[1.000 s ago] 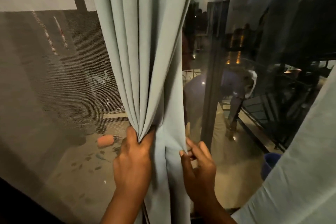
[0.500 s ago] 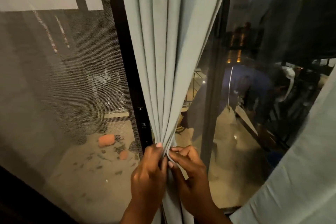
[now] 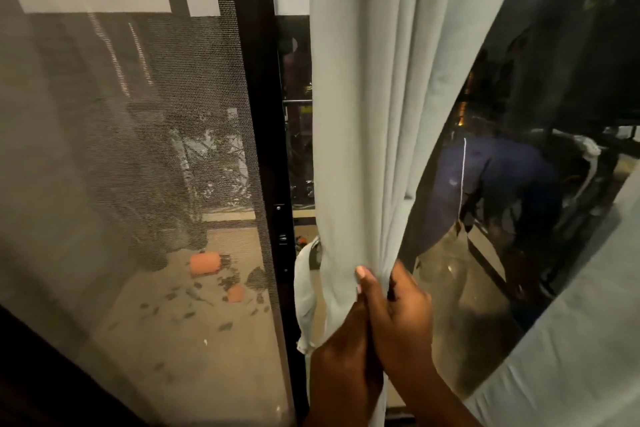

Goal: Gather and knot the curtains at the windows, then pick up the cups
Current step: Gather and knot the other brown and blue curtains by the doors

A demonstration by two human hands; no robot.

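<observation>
Both hands up at the gathered curtain (image 3: 374, 114), pressed side by side. Left hand (image 3: 343, 354) low and to the left, fingers curled round the bunched folds from the left, one fingertip with a pale nail showing just above the right hand's knuckles. Right hand (image 3: 401, 308) just beside and touching the left, fingers wrapped round the bundle from the right, thumb side up against the cloth. Grasping, both of them, not released.

Curtain pale grey-green, hanging in long upright pleats above the fingers, narrowing down into the grip, then falling on below between the wrists. Just left of the fingers, a loose fold of the same cloth looped outward by the dark frame (image 3: 263, 149). Further left of the fingers, mesh screen (image 3: 138, 149), and through it a floor with two orange pots (image 3: 205, 263) lying among scattered dark bits. Right of the fingers, dark glass (image 3: 519, 184) with dim reflections, blurred, including a figure in blue. Lower right, well apart from the fingers, a second curtain (image 3: 571, 340) slanting across the corner.

Cups: none to be made out with certainty.
</observation>
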